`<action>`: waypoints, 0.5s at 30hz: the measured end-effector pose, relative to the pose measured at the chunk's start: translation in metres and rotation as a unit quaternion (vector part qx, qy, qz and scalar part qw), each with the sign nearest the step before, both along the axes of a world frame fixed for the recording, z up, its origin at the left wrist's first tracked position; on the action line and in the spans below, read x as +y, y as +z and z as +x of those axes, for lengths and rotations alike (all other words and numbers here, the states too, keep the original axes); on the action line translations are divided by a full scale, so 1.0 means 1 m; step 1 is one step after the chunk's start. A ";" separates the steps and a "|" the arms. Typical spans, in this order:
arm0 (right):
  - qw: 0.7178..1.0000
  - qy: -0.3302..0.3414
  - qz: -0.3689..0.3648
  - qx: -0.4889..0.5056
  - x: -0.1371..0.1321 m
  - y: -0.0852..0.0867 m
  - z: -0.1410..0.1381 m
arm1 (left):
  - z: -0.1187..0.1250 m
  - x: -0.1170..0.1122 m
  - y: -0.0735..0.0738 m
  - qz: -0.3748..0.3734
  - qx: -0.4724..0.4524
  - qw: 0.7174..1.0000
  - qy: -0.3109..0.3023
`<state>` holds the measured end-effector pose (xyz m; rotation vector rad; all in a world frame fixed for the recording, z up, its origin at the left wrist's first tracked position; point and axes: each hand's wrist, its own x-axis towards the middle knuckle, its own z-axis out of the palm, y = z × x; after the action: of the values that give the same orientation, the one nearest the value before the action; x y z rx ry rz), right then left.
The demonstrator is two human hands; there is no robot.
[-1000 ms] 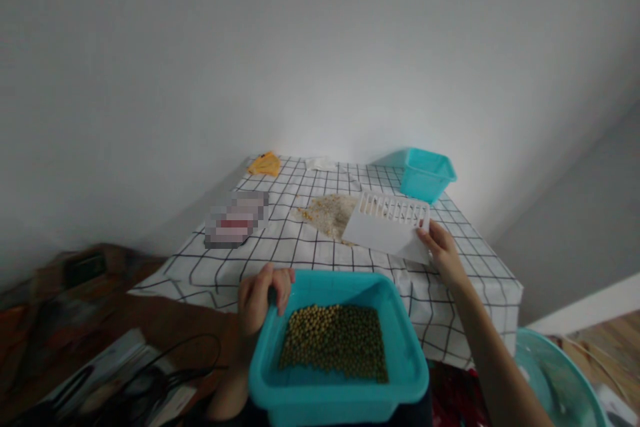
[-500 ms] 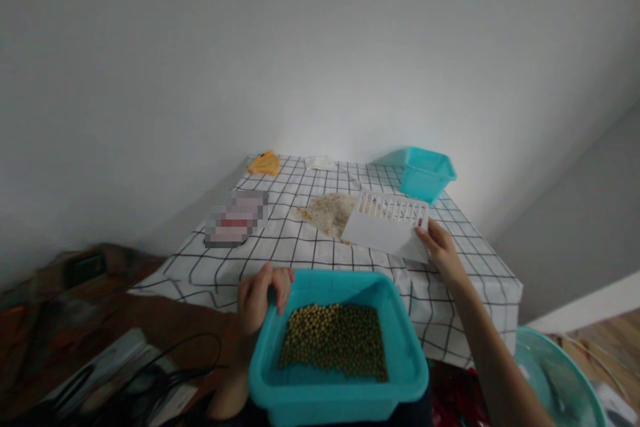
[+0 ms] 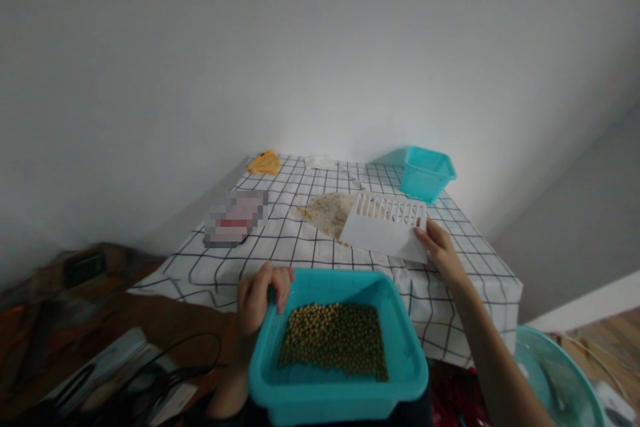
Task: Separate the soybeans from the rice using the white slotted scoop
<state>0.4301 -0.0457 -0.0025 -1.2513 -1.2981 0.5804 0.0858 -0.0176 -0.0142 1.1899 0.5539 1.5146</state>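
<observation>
The white board [image 3: 380, 233] lies straight out to the left of the right hand [image 3: 437, 250], its long axis running from that hand across toward a pale, crumbly pile [image 3: 323, 210]. The board's left end overlaps the near right side of the pile — whether it rests on it or sits just above, I cannot tell. Its row of slots faces away from the person, and the right hand is much the nearer of the two.

That right hand is clamped on the board's right end, thumb on the upper face, the other fingers mostly hidden behind. The left hand [image 3: 261, 293] is curled over the far left corner of the blue tub [image 3: 340, 397], closed on its rim. Beans [image 3: 333, 340] cover much of the tub's floor, to the right of the left hand and nearer the body. Beyond the right hand, a second tub [image 3: 425, 177] stands on the table [image 3: 290, 250].
</observation>
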 end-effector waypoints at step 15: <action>0.996 0.071 -0.039 -0.027 -0.003 0.008 -0.006 | -0.002 0.001 -0.001 -0.007 0.002 1.000 0.000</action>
<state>0.4242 -0.0484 0.0053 -1.2533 -1.4306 0.7088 0.0841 -0.0170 -0.0157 1.1819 0.5669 1.5059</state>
